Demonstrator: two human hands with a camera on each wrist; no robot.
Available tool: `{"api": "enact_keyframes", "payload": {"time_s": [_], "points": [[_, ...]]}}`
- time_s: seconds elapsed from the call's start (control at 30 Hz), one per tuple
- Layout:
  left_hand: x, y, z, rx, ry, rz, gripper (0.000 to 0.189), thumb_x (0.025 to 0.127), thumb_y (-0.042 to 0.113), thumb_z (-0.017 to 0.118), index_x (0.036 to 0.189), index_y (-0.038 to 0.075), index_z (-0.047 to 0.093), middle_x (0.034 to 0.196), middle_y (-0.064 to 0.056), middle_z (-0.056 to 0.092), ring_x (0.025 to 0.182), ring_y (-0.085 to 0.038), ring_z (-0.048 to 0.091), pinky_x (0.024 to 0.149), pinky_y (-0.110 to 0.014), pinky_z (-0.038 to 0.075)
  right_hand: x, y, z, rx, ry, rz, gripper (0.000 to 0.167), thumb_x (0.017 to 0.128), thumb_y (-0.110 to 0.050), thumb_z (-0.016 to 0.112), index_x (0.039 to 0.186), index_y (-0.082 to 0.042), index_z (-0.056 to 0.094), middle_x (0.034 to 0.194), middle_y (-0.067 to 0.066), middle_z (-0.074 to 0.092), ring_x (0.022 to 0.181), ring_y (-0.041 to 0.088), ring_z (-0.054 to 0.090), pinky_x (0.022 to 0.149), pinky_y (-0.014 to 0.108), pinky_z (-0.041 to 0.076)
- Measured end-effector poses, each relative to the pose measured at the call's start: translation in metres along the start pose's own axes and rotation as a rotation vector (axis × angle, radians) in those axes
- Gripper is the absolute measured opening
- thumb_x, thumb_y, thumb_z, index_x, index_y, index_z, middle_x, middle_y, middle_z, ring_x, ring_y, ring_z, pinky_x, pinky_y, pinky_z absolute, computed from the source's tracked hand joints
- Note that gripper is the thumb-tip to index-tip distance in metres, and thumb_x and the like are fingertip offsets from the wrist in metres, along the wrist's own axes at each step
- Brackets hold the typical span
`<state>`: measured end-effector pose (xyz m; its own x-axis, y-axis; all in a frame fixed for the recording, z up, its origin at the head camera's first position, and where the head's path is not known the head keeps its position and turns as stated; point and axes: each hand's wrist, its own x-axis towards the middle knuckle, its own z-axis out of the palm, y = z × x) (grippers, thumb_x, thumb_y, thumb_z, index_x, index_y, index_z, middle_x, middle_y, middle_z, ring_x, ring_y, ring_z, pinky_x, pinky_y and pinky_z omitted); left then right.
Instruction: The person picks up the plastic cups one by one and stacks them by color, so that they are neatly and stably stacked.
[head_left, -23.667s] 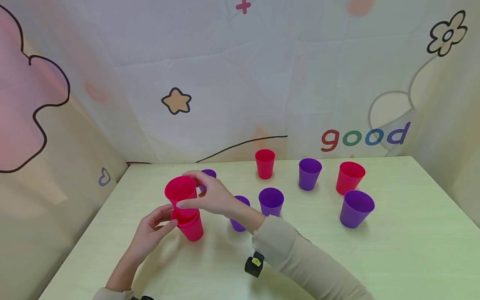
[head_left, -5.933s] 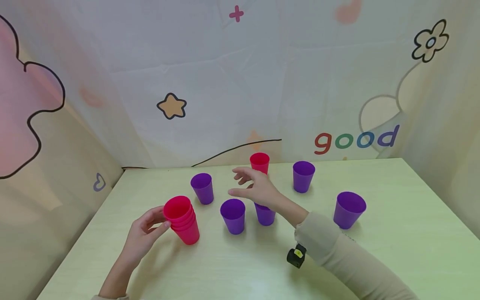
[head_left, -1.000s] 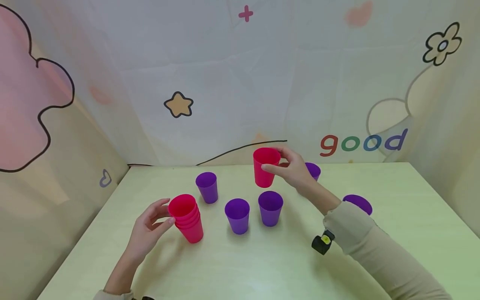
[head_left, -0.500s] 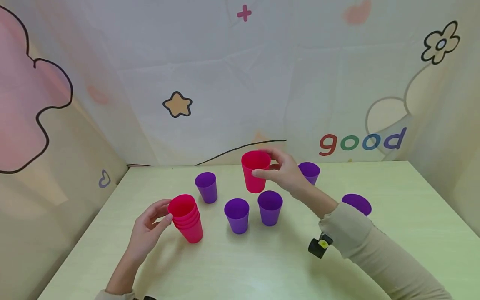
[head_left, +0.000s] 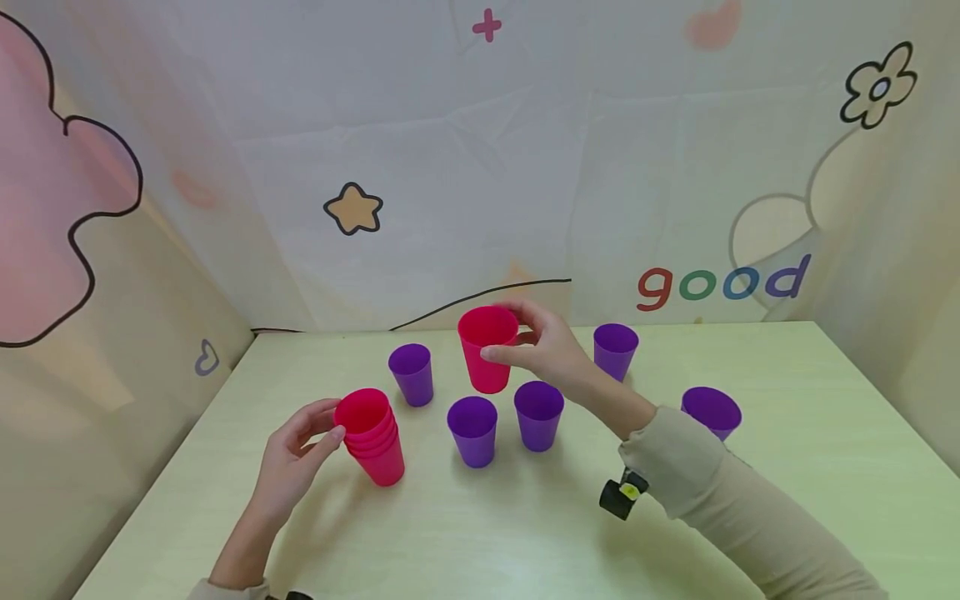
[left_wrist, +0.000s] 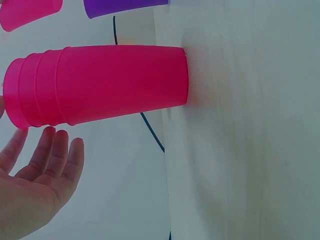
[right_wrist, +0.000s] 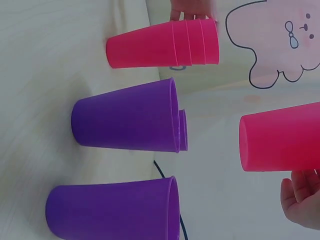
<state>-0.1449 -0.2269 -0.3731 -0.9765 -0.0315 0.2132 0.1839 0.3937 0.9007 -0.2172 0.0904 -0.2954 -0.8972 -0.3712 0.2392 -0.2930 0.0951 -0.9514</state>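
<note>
A stack of several nested red cups stands upright on the table at the left. My left hand holds the stack near its top rims, thumb on the near side and fingers at the left; the left wrist view shows its fingertips right at the rims. My right hand grips a single red cup by its side, mouth up. This cup is raised off the table, as the right wrist view shows the cup higher than the purple cups.
Two purple cups stand mid-table, in front of the raised cup. Another purple cup is behind the stack. Farther right stand two more purple cups, the nearer one partly hidden by my right sleeve. A printed cloth hangs behind.
My right hand has carried the red cup leftward and slightly nearer over the last second. Earlier, the stack gained cups and the red cups at the back and right left their places. The left hand stays put.
</note>
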Motion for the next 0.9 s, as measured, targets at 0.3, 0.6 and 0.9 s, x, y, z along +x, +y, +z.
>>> {"api": "enact_keyframes", "payload": {"time_s": [0.3, 0.6, 0.9], "points": [[0.000, -0.001, 0.001, -0.015, 0.006, 0.018, 0.039, 0.089, 0.017, 0.059, 0.125, 0.006, 0.049, 0.115, -0.012, 0.054, 0.097, -0.008, 0.053, 0.076, -0.027, 0.050, 0.004, -0.001, 0.012, -0.002, -0.026, -0.028, 0.051, 0.077, -0.011, 0.070, 0.123, -0.007, 0.049, 0.107, 0.009, 0.057, 0.089, 0.026, 0.058, 0.071, 0.035, 0.051], [-0.001, 0.000, 0.001, -0.033, 0.009, 0.011, 0.038, 0.089, 0.017, 0.059, 0.125, 0.006, 0.050, 0.111, -0.008, 0.055, 0.096, -0.009, 0.054, 0.076, -0.027, 0.050, 0.008, -0.004, 0.027, -0.007, -0.058, -0.036, 0.051, 0.077, -0.012, 0.070, 0.123, -0.008, 0.049, 0.107, 0.008, 0.057, 0.091, 0.026, 0.057, 0.071, 0.034, 0.051], [-0.001, -0.001, 0.001, -0.040, 0.011, 0.008, 0.039, 0.089, 0.017, 0.059, 0.125, 0.006, 0.050, 0.112, -0.009, 0.055, 0.096, -0.008, 0.054, 0.076, -0.026, 0.050, 0.015, -0.005, 0.045, -0.004, -0.104, -0.060, 0.052, 0.076, -0.014, 0.072, 0.123, -0.009, 0.050, 0.109, 0.006, 0.056, 0.093, 0.024, 0.056, 0.072, 0.036, 0.051]]}}
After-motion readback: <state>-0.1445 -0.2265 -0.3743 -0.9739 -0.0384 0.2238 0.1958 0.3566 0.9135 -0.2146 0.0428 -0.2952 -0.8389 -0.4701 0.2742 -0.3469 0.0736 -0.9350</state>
